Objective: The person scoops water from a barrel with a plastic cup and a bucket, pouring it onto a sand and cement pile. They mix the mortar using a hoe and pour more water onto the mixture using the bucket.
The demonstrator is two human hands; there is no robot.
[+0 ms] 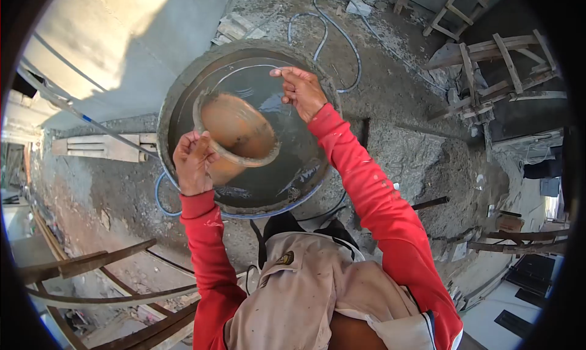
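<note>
Red sleeves (381, 194) reach forward over a round tub (165, 125) of murky grey water (299, 144). The left hand (194, 161) grips the near-left rim of a bucket (237, 127), thumb and fingers closed about the edge; the right hand (301, 92) pinches the bucket's thin wire handle (244, 70) between thumb and fingertips, beyond the far-right side of the rim. The bucket, orange-brown within and darkly stained, is tilted inside the tub's outline; whether its base touches the water cannot be told. Beyond the tub, a pale blue hose (359, 60) loops over rough ground; at left lie wooden boards (107, 147), and at upper right leans a wooden ladder (508, 64)
</note>
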